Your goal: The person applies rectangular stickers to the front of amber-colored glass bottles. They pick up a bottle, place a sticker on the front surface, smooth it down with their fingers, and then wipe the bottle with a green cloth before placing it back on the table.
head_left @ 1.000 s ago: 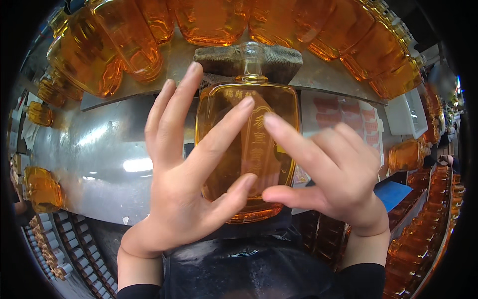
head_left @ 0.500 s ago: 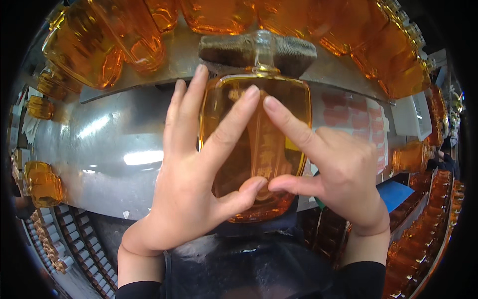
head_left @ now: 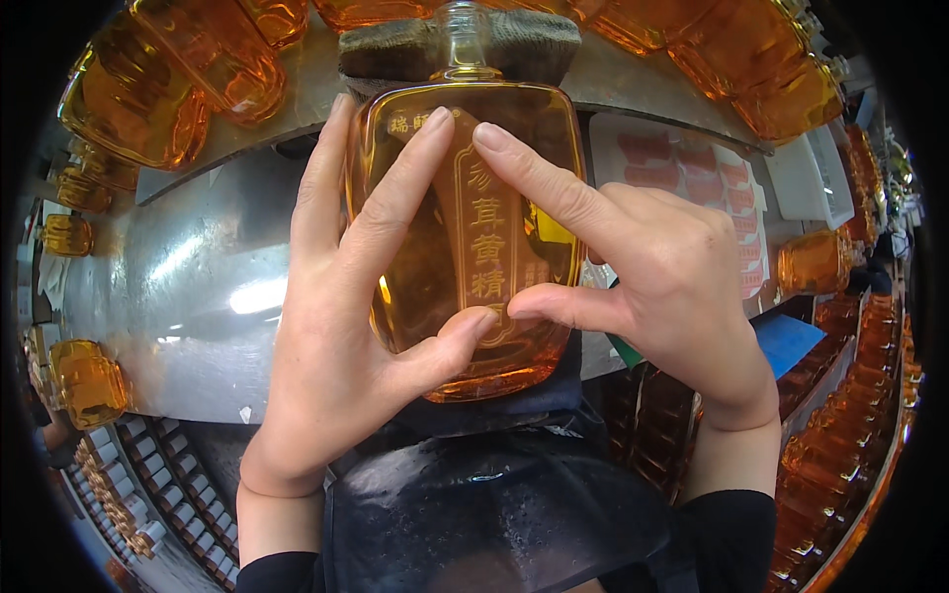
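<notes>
A flat, broad glass bottle (head_left: pixel 405 306) full of amber liquid lies face up before me, its clear neck pointing away and resting over a grey ribbed pad (head_left: pixel 529 44). Down the middle of its front runs a narrow label (head_left: pixel 484 247) with gold print and outline. My left hand (head_left: pixel 341 296) is spread over the bottle's left side, index fingertip by the label's top and thumb by its lower end. From the other side, my right hand (head_left: pixel 672 267) reaches in with index finger and thumb stretched out to the same two ends. Its other fingers are curled, partly hidden.
The bottle is on a shiny metal table (head_left: pixel 208 287). More amber bottles (head_left: pixel 138 109) line the far side. To the right are a sheet of red labels (head_left: pixel 643 163), a white plastic tray (head_left: pixel 806 178), a blue flat piece (head_left: pixel 788 343) and crated bottles (head_left: pixel 840 445). White-topped items (head_left: pixel 148 474) fill crates lower left.
The whole view has shifted, so bottle, pad and both hands appear higher and further left. The index fingertips are slightly further apart. Both hands stay on the bottle's front.
</notes>
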Action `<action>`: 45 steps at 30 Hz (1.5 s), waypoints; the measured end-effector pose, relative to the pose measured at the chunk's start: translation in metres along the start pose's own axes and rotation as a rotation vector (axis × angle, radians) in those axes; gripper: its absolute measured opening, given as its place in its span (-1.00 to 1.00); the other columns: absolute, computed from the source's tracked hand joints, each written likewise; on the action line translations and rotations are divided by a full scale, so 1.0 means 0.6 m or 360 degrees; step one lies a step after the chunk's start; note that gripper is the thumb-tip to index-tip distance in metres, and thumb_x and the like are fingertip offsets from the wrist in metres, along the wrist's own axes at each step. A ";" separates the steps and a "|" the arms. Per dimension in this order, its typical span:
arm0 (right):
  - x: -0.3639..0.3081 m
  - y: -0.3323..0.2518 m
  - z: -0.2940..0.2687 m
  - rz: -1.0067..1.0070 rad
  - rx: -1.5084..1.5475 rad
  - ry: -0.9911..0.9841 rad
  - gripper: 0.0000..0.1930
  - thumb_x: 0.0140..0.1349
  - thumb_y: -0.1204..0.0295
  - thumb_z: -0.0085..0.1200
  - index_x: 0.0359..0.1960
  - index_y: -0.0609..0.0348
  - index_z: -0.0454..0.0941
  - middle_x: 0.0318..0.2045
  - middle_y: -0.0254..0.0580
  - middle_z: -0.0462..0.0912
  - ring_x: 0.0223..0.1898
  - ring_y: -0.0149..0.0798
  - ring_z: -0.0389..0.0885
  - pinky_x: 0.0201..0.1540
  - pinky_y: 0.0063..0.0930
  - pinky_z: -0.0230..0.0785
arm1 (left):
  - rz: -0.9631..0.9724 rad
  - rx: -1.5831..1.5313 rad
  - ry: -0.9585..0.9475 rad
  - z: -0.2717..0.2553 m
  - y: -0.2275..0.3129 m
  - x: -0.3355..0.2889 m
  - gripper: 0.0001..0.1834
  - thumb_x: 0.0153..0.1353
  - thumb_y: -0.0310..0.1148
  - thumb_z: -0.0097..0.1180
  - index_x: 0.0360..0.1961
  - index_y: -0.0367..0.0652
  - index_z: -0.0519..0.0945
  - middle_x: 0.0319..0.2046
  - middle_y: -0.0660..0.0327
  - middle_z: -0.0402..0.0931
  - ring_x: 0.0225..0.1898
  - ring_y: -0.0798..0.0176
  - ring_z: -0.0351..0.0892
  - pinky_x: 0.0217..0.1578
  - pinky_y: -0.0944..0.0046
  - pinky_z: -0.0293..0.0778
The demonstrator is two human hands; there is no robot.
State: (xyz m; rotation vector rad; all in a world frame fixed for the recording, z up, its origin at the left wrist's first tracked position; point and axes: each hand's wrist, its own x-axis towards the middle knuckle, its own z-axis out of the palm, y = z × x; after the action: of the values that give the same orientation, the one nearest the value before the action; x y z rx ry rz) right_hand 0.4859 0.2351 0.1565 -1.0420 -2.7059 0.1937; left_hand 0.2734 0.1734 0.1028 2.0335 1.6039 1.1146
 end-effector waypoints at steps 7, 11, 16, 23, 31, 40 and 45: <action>0.004 -0.001 -0.005 -0.0021 -0.0138 -0.0086 -0.25 0.06 -0.16 0.12 0.30 -0.15 0.43 -0.69 -0.23 0.33 -0.65 -0.22 0.33 -0.52 -0.30 0.25 | 0.0016 -0.0034 0.0004 -0.001 0.009 -0.002 -0.05 -0.12 -0.08 0.37 0.36 -0.11 0.33 0.40 -0.15 0.04 0.44 -0.12 0.04 0.36 -0.02 0.08; 0.006 -0.003 -0.010 -0.0036 -0.0156 -0.0100 -0.23 0.05 -0.17 0.12 0.29 -0.09 0.44 -0.68 -0.23 0.35 -0.65 -0.23 0.33 -0.53 -0.31 0.25 | -0.0012 -0.0052 -0.0025 -0.006 0.014 0.001 -0.02 -0.16 -0.11 0.39 0.36 -0.11 0.33 0.41 -0.17 0.02 0.45 -0.14 0.03 0.37 -0.01 0.05; 0.009 0.011 -0.006 -0.0029 0.0091 -0.0088 -0.07 -0.10 -0.21 0.21 0.32 0.03 0.39 -0.63 -0.29 0.50 -0.64 -0.39 0.36 -0.55 -0.45 0.22 | -0.0068 -0.0105 -0.0048 -0.007 0.016 0.000 -0.02 -0.17 -0.12 0.39 0.35 -0.13 0.33 0.42 -0.19 -0.03 0.44 -0.15 0.02 0.37 0.00 0.03; 0.034 0.146 -0.015 0.0642 0.1481 0.0445 -0.15 0.38 -0.30 -0.45 0.18 0.29 0.46 -0.66 -0.58 0.35 -0.61 -0.69 0.24 -0.49 -0.78 0.20 | -0.0078 -0.0157 -0.0078 -0.013 0.022 0.006 -0.05 -0.14 -0.14 0.39 0.35 -0.14 0.34 0.43 -0.19 -0.05 0.44 -0.16 0.03 0.38 0.01 0.01; -0.011 0.046 -0.050 0.0034 0.0956 0.0377 -0.54 0.14 0.46 0.26 0.08 0.32 0.47 -0.15 -0.21 0.62 -0.11 -0.34 0.59 0.00 -0.52 0.42 | -0.0097 -0.0165 -0.0137 -0.019 0.019 0.003 -0.03 -0.11 -0.13 0.40 0.37 -0.19 0.30 0.43 -0.25 -0.12 0.45 -0.21 -0.02 0.38 0.02 0.00; 0.164 0.047 -0.017 -0.1127 0.0006 0.0862 -0.61 -0.08 0.73 0.28 -0.12 0.30 0.63 -0.23 -0.12 0.70 -0.26 -0.20 0.65 -0.20 -0.45 0.52 | 0.0000 -0.0311 -0.0074 -0.002 -0.002 -0.008 0.34 -0.06 -0.09 0.45 0.48 -0.23 -0.31 0.49 -0.12 -0.24 0.50 -0.07 -0.16 0.42 0.03 -0.06; -0.047 0.010 -0.001 -0.0972 0.0259 0.0361 -0.72 -0.08 0.60 0.28 -0.28 0.04 0.68 -0.22 -0.29 0.71 -0.26 -0.29 0.66 -0.21 -0.45 0.51 | -0.0379 -0.0670 0.0077 -0.001 -0.004 -0.022 0.08 0.16 0.35 -0.05 0.48 -0.19 -0.05 0.47 0.00 -0.07 0.45 -0.03 0.05 0.41 0.00 0.00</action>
State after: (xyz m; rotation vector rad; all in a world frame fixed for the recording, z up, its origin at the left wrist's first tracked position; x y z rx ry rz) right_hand 0.5105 0.2205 0.1509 -0.1544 -2.6012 0.1659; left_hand 0.2704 0.1618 0.0966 1.5171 1.4377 1.2879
